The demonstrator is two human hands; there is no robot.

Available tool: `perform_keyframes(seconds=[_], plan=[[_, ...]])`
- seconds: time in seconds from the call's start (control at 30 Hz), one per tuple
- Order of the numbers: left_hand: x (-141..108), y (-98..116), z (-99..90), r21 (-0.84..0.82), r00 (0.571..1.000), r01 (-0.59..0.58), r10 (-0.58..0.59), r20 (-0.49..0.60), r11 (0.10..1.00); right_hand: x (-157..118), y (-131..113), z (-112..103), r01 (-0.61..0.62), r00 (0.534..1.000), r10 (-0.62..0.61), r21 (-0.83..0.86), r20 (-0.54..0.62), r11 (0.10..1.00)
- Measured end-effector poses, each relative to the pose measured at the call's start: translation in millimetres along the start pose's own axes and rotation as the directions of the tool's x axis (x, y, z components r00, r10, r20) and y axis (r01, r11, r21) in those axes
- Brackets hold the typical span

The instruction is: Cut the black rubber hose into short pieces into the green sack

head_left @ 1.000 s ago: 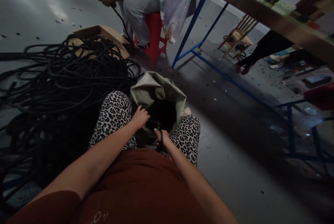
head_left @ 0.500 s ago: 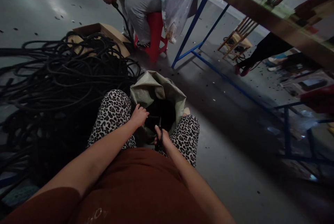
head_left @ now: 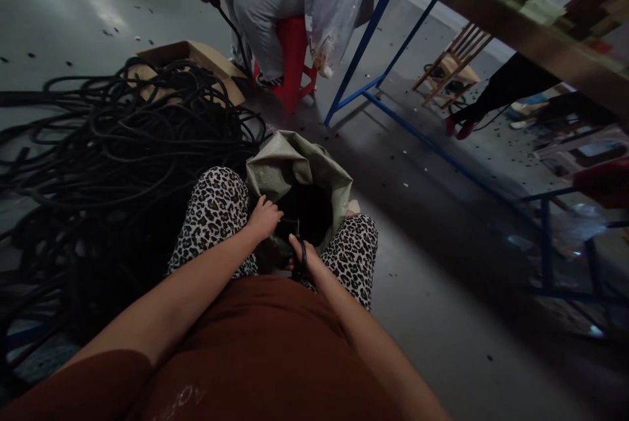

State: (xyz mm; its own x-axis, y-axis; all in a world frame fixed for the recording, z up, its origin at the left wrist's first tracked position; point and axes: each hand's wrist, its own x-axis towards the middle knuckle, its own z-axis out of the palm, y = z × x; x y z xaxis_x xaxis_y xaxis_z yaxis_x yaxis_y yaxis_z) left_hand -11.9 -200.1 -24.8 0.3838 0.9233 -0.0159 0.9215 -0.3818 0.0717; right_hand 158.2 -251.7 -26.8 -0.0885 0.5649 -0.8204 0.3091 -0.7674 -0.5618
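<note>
Between my knees stands a grey-green woven sack [head_left: 341, 188], its mouth open and its inside dark. At the sack's left side is my left hand [head_left: 265, 218], its fingers curled and pressed together. Whatever it grips is lost against the dark inside. My right hand [head_left: 305, 257] is closed round the black handles of scissors [head_left: 302, 252] at the near edge of the opening. Their thin blades point away from me, over the sack, close to my left fingertips. I cannot tell whether the blades touch anything.
Black hoses or cables [head_left: 147, 126] lie in a large tangled heap on the left, partly over a cardboard box [head_left: 211, 57]. Ahead, a co-worker sits on a red stool [head_left: 291, 57] beside a hanging plastic bag [head_left: 337, 8]. A blue-legged table [head_left: 388, 12] stands to the right.
My right hand has shifted slightly left, and the scissor blades tip a little more toward my left hand. My left hand stays almost in place.
</note>
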Motion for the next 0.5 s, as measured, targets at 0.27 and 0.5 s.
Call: perform_keyframes(seconds=[0.27, 0.5], plan=[[-0.4, 1.7, 0.8, -0.015, 0.999, -0.037, 0.037, 0.001, 0.999, 2.6, 2.6, 0.5, -0.011, 1.000, 0.011, -0.004, 0.012, 1.000], [0.6, 1.5, 6.1, -0.030, 0.996, -0.087, 0.086, -0.006, 0.996, -1.8, -2.5, 0.2, -0.010, 1.000, 0.010, 0.039, 0.003, 0.999]])
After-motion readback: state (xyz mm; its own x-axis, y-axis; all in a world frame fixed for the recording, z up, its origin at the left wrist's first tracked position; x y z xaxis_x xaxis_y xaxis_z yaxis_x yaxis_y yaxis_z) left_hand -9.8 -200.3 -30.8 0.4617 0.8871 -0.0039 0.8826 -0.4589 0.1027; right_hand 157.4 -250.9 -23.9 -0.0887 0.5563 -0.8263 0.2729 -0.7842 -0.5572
